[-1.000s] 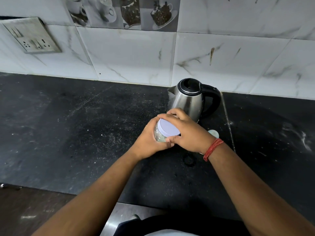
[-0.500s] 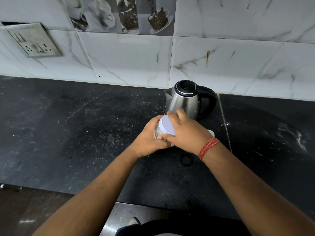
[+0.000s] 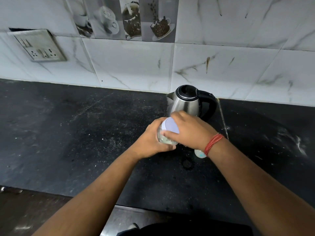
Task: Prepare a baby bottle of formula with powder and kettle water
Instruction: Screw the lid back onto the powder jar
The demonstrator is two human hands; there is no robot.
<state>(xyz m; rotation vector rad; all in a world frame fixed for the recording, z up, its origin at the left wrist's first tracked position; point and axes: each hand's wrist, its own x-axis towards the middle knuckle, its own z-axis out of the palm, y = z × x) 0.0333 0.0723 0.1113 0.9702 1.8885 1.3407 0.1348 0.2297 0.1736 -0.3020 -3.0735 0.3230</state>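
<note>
Black stone, speckled and dusty, makes the worktop (image 3: 85, 137) on which everything stands. Over its middle the person holds a small clear glass jar with a pale lilac round lid (image 3: 170, 125); the jar is tilted, its lid turned up toward the camera and a little to the left. Something whitish shows through the glass at the bottom, but I cannot tell what it is.

The left hand (image 3: 151, 138) is wrapped around the body of the jar from the left side and from below, its fingers closed firmly on the glass. The right hand (image 3: 189, 132) lies over the lid from the right, the thumb pressing on the near edge of the lid and the fingers curled over its far edge, so this hand is clamped on the lid. A red thread band (image 3: 213, 143) goes around the right wrist.

Just behind the hands stands a stainless steel electric kettle with a black lid and black handle (image 3: 187, 103), upright, near the white marble-pattern wall tiles (image 3: 133, 65). Its handle points to the right.

Under the right wrist, a small white object with a blue-green mark (image 3: 199, 153) rests on the worktop; most of it is hidden. A grey switch and socket plate (image 3: 40, 46) is on the wall at the far left.
</note>
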